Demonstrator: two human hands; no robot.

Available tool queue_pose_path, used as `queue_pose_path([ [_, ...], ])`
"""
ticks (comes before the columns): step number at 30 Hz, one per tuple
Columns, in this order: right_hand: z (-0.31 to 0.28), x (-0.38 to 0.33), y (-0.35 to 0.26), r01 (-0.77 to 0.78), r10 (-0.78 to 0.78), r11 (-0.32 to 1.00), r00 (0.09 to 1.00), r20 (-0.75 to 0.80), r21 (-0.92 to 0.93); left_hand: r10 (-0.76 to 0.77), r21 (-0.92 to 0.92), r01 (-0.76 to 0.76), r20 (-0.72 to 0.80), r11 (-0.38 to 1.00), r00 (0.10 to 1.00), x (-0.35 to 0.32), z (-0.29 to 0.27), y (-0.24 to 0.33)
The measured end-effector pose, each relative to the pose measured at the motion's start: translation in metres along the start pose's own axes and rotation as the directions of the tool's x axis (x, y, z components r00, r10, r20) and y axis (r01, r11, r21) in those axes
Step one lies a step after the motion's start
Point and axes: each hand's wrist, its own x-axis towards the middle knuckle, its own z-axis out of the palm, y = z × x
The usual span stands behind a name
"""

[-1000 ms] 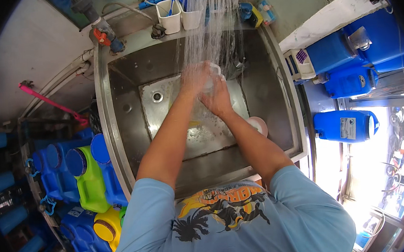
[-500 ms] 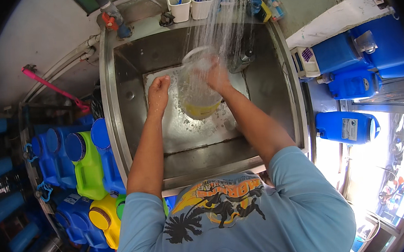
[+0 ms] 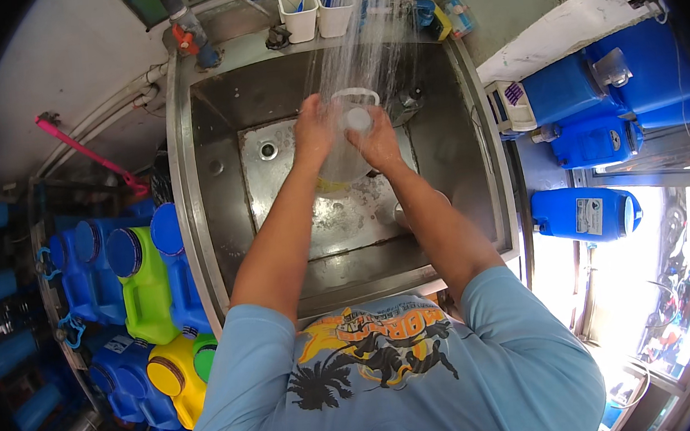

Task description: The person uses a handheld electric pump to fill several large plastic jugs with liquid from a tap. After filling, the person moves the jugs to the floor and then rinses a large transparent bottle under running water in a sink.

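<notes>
A clear, rounded plastic bottle [image 3: 345, 165] stands in the metal sink under a falling spray of water. It has a white cap [image 3: 359, 119] and a white ring handle [image 3: 356, 93]; yellow shows near its base. My right hand [image 3: 377, 140] is closed around its top beside the cap. On the other side, my left hand [image 3: 313, 134] is curled against the upper bottle, its fingertips partly hidden by water. A round, whitish object [image 3: 421, 209] sits partly under my right forearm.
The sink rim [image 3: 188, 188] encloses the work area, with a drain hole [image 3: 269, 151] at left. White tubs [image 3: 299, 18] stand on the back ledge. Blue jugs [image 3: 583, 215] are at right; several coloured jugs, one green [image 3: 145, 290], fill the left.
My left hand has moved right and forward, from apart to against the bottle. The bottle's cap has come into view, and my right hand has shifted slightly at its top.
</notes>
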Motion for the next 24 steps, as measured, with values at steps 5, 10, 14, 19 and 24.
queue_pose_path([
  [5,0.007,-0.040,-0.010,-0.029,0.019,0.995,0.993,-0.114,-0.091,-0.004,0.270,-0.062,0.236,0.961,0.972,0.048,0.039,0.043],
  [10,0.004,-0.028,0.001,0.183,-0.195,0.979,0.970,-0.143,-0.094,-0.163,0.348,-0.047,0.549,0.936,0.820,0.045,0.028,0.074],
  [14,0.016,0.018,-0.008,0.070,-0.073,0.997,0.992,-0.101,-0.038,-0.133,-0.143,0.268,0.598,0.953,0.790,0.024,-0.024,0.060],
  [19,0.003,0.036,-0.057,0.156,-0.125,0.982,0.959,0.254,-0.104,-0.356,-0.353,0.426,0.247,0.833,0.901,0.010,-0.104,-0.054],
  [24,-0.075,0.061,-0.048,0.023,-0.211,0.853,0.929,0.305,0.521,-0.823,-0.119,0.853,0.225,0.508,0.522,-0.047,-0.121,-0.160],
])
